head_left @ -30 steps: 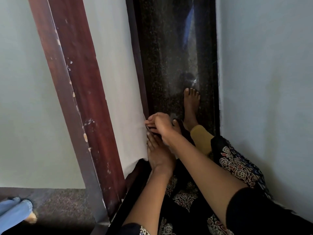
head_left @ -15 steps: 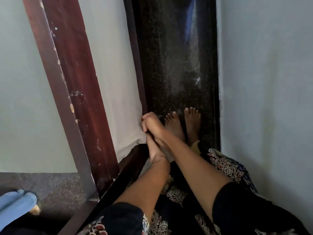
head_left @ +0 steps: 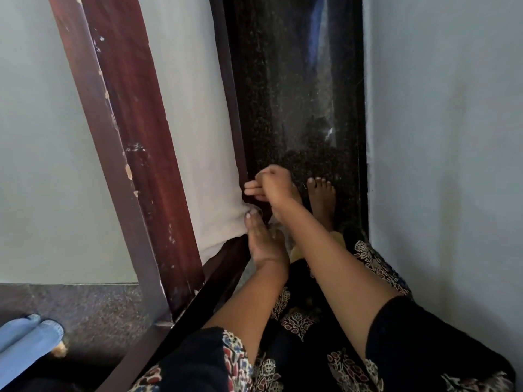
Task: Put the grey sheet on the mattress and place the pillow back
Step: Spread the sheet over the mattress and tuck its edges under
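The grey sheet (head_left: 198, 131) covers the mattress as a narrow strip between a tall dark wooden bed board (head_left: 133, 154) and the thin side rail (head_left: 230, 108). My left hand (head_left: 264, 244) reaches to the mattress corner, its straight fingers pressing the sheet down beside the rail. Just above it, my right hand (head_left: 271, 185) points two straight fingers at the sheet's edge by the rail; its other fingers are curled. No pillow is in view.
I stand barefoot on a narrow strip of black speckled floor (head_left: 297, 108) between the bed and a pale wall (head_left: 438, 137). Another person's blue trouser legs (head_left: 25, 343) show at the lower left on the floor.
The view shifted slightly. My right hand has loosened from a closed grip at the sheet edge to pointing fingers, and my left hand's fingers have slid further up against the sheet.
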Action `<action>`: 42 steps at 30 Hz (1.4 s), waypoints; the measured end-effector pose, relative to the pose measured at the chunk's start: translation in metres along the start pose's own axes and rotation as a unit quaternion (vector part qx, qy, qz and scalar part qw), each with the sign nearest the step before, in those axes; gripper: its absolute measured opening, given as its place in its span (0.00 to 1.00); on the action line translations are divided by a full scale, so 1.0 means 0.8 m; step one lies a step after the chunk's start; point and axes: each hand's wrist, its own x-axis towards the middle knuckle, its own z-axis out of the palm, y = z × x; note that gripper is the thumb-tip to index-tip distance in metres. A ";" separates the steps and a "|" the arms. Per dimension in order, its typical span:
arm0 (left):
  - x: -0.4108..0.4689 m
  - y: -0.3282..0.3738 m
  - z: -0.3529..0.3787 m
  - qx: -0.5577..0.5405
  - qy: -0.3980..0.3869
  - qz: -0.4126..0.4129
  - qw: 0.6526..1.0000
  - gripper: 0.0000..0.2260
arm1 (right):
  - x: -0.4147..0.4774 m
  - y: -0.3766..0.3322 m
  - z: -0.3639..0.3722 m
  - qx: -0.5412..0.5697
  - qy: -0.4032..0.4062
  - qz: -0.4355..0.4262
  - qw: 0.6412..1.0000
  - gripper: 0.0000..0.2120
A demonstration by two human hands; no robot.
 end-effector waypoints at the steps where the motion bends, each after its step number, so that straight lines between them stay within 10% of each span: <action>1: -0.007 -0.001 -0.008 -0.032 -0.001 0.090 0.995 0.25 | 0.002 0.003 -0.007 -0.003 0.009 0.004 1.000 0.12; 5: -0.049 -0.014 -0.028 -0.378 -0.017 0.194 0.905 0.19 | -0.001 0.038 -0.028 -0.046 0.026 0.025 0.998 0.13; 8: -0.062 0.000 -0.024 -0.602 -0.141 0.048 0.784 0.11 | -0.006 0.067 -0.032 -0.146 0.028 0.032 0.988 0.11; 15: -0.066 0.015 0.003 -0.835 -0.090 -0.221 0.496 0.17 | -0.009 0.097 -0.013 -0.099 -0.045 0.069 0.992 0.15; 21: -0.077 -0.005 0.003 -0.850 -0.011 -0.113 0.515 0.25 | -0.014 0.100 0.010 -0.247 0.045 0.004 0.968 0.15; 25: -0.063 -0.015 -0.015 -0.880 -0.048 -0.151 0.448 0.28 | -0.023 0.088 0.014 -0.130 0.117 -0.011 0.985 0.12; 31: -0.038 -0.021 -0.034 -0.896 -0.134 -0.199 0.373 0.22 | -0.034 0.056 0.005 0.037 -0.019 0.095 0.995 0.12; 37: -0.051 -0.023 0.005 -0.832 -0.229 -0.194 0.468 0.17 | -0.031 0.063 0.035 -0.058 -0.085 0.118 0.988 0.41; 42: -0.058 -0.012 0.015 -0.835 -0.205 -0.201 0.469 0.15 | -0.039 0.056 0.033 -0.199 -0.099 0.066 0.973 0.28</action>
